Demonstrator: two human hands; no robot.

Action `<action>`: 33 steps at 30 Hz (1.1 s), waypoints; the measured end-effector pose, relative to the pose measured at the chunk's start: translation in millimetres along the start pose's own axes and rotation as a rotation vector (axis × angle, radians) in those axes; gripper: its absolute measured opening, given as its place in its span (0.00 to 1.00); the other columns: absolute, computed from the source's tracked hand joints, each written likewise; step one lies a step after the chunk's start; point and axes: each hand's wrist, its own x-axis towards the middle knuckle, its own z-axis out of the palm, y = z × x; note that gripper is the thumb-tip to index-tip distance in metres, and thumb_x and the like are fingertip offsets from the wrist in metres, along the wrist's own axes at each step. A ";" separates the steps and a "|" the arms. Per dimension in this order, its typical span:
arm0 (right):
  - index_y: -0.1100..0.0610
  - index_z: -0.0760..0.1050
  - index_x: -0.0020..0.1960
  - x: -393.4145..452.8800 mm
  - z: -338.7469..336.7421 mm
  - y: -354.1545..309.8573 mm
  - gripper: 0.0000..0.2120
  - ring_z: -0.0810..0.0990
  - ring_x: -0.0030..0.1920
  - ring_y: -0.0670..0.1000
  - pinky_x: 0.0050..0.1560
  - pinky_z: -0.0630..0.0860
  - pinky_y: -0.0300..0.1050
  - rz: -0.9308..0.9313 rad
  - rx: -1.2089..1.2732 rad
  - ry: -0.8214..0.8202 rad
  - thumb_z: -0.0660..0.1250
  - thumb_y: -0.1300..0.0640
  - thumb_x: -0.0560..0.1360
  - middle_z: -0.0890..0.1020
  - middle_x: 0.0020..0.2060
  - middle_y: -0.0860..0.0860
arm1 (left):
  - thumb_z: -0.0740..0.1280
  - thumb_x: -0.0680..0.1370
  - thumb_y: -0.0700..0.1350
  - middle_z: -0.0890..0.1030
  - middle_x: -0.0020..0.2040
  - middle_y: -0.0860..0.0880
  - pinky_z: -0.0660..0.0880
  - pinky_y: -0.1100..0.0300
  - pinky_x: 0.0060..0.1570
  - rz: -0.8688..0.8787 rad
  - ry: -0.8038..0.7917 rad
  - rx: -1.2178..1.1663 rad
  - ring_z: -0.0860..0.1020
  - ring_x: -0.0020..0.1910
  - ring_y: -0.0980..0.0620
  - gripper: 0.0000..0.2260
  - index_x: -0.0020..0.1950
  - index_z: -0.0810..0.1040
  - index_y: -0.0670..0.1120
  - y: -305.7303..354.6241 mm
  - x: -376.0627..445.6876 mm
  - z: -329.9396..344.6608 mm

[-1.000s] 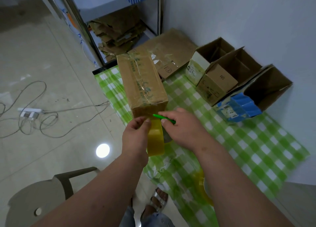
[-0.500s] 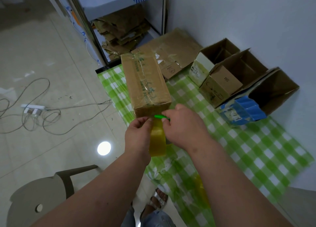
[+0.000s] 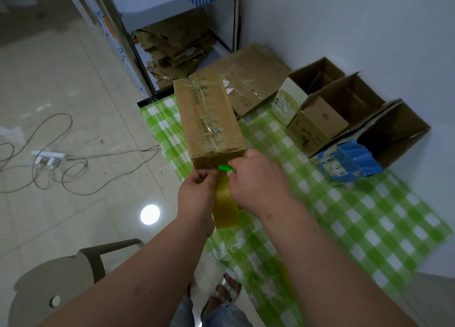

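Note:
A long taped cardboard box point(image 3: 209, 120) lies on a green-and-white checked cloth point(image 3: 344, 218). Just in front of its near end, my left hand point(image 3: 197, 191) pinches the top of a yellowish strip of tape point(image 3: 226, 208) that hangs down between my hands. My right hand point(image 3: 256, 181) grips a small green-handled cutter point(image 3: 225, 168) whose tip points left at the top of the tape, close to the box's near face. The roll the tape comes from is hidden.
Several open cardboard boxes point(image 3: 320, 120) and a blue-printed box point(image 3: 349, 164) stand against the white wall at right. Flattened cardboard point(image 3: 248, 80) lies behind the taped box, under a metal shelf point(image 3: 172, 19). A power strip with cables point(image 3: 48, 158) lies on the tiled floor left; a grey chair point(image 3: 61, 277) stands near left.
Both hands have risen slightly toward the box's near end, and the green cutter has come closer to the tape's upper edge.

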 end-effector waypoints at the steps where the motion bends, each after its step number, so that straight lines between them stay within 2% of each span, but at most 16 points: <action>1: 0.52 0.78 0.62 0.6 0.4 0.3 0.15 0.78 0.50 0.56 0.42 0.69 0.46 0.001 0.000 -0.005 0.60 0.51 0.79 0.74 0.54 0.53 | 0.70 0.77 0.41 0.79 0.34 0.49 0.68 0.63 0.21 -0.002 -0.005 0.002 0.74 0.29 0.52 0.08 0.38 0.78 0.49 -0.3 -0.6 -0.3; 5: 0.52 0.79 0.61 1.7 0.5 3.6 0.14 0.78 0.50 0.56 0.45 0.74 0.48 0.022 0.020 0.004 0.61 0.50 0.79 0.74 0.52 0.53 | 0.70 0.77 0.42 0.80 0.36 0.48 0.68 0.64 0.22 0.001 -0.018 0.017 0.75 0.30 0.52 0.09 0.38 0.78 0.49 1.1 -0.4 0.1; 7: 0.52 0.79 0.60 1.5 0.9 7.6 0.14 0.77 0.47 0.55 0.42 0.74 0.47 0.041 0.024 0.016 0.61 0.50 0.79 0.73 0.49 0.52 | 0.70 0.77 0.43 0.80 0.38 0.48 0.69 0.61 0.26 0.010 -0.008 0.046 0.75 0.34 0.50 0.09 0.37 0.77 0.50 2.1 1.0 -0.5; 10: 0.53 0.80 0.55 2.0 3.4 19.1 0.12 0.69 0.36 0.49 0.33 0.64 0.43 0.087 0.009 0.043 0.61 0.51 0.79 0.66 0.39 0.47 | 0.69 0.77 0.42 0.79 0.38 0.48 0.72 0.57 0.32 0.019 0.016 0.077 0.76 0.37 0.48 0.11 0.35 0.77 0.51 2.8 2.3 -3.4; 13: 0.54 0.81 0.53 1.9 6.8 33.1 0.12 0.67 0.33 0.47 0.30 0.60 0.41 0.157 -0.014 0.058 0.60 0.52 0.79 0.64 0.37 0.47 | 0.70 0.76 0.44 0.80 0.39 0.46 0.75 0.49 0.42 0.017 0.007 0.102 0.77 0.40 0.45 0.13 0.31 0.79 0.53 3.5 1.5 -3.9; 17: 0.54 0.80 0.58 -1.1 16.3 51.8 0.15 0.70 0.39 0.51 0.37 0.67 0.44 0.258 0.001 0.033 0.59 0.50 0.79 0.68 0.42 0.50 | 0.71 0.76 0.45 0.80 0.38 0.48 0.75 0.50 0.41 0.049 0.007 0.173 0.77 0.39 0.46 0.10 0.34 0.77 0.51 3.0 2.5 -5.2; 21: 0.56 0.80 0.58 -7.5 33.5 71.5 0.15 0.78 0.38 0.55 0.36 0.77 0.48 0.397 0.134 -0.030 0.60 0.53 0.77 0.78 0.44 0.55 | 0.70 0.76 0.45 0.78 0.35 0.50 0.72 0.54 0.37 0.131 0.008 0.331 0.74 0.36 0.50 0.08 0.37 0.77 0.50 3.1 6.6 -7.7; 23: 0.57 0.78 0.62 -12.0 44.2 81.9 0.17 0.80 0.42 0.57 0.42 0.79 0.51 0.474 0.187 -0.052 0.60 0.56 0.77 0.79 0.48 0.58 | 0.70 0.76 0.46 0.77 0.34 0.51 0.71 0.55 0.36 0.150 0.016 0.397 0.73 0.35 0.51 0.09 0.36 0.77 0.50 2.0 8.4 -9.9; 25: 0.56 0.73 0.70 -17.4 55.7 93.0 0.20 0.80 0.49 0.59 0.49 0.79 0.51 0.533 0.190 -0.122 0.58 0.57 0.78 0.76 0.57 0.59 | 0.70 0.76 0.46 0.77 0.34 0.50 0.71 0.54 0.36 0.146 0.016 0.407 0.73 0.35 0.50 0.08 0.36 0.77 0.50 0.6 10.5 -13.0; 27: 0.52 0.66 0.75 -23.4 65.8 100.1 0.24 0.76 0.58 0.58 0.57 0.75 0.51 0.566 0.087 -0.262 0.56 0.58 0.78 0.72 0.64 0.58 | 0.70 0.76 0.46 0.77 0.35 0.49 0.71 0.54 0.36 0.136 0.004 0.406 0.74 0.36 0.50 0.08 0.37 0.77 0.49 -0.2 11.9 -16.4; 29: 0.47 0.62 0.76 -28.1 72.2 101.3 0.28 0.70 0.65 0.57 0.63 0.66 0.54 0.595 -0.044 -0.350 0.56 0.57 0.77 0.70 0.67 0.54 | 0.70 0.76 0.48 0.77 0.35 0.48 0.71 0.54 0.35 0.118 -0.005 0.414 0.73 0.35 0.49 0.07 0.40 0.78 0.46 0.2 12.0 -19.3; 31: 0.46 0.61 0.76 -27.8 71.8 95.2 0.27 0.65 0.70 0.56 0.67 0.61 0.56 0.623 -0.011 -0.292 0.56 0.56 0.77 0.68 0.71 0.51 | 0.69 0.76 0.49 0.77 0.36 0.48 0.70 0.54 0.35 0.098 -0.011 0.431 0.73 0.35 0.49 0.09 0.43 0.78 0.43 1.1 11.6 -23.4; 33: 0.47 0.65 0.75 -20.1 65.6 83.0 0.24 0.65 0.71 0.55 0.70 0.59 0.56 0.584 0.147 -0.073 0.57 0.54 0.80 0.67 0.73 0.51 | 0.67 0.77 0.49 0.77 0.37 0.47 0.70 0.53 0.37 0.081 0.000 0.456 0.73 0.36 0.48 0.09 0.46 0.78 0.43 2.8 12.3 -29.5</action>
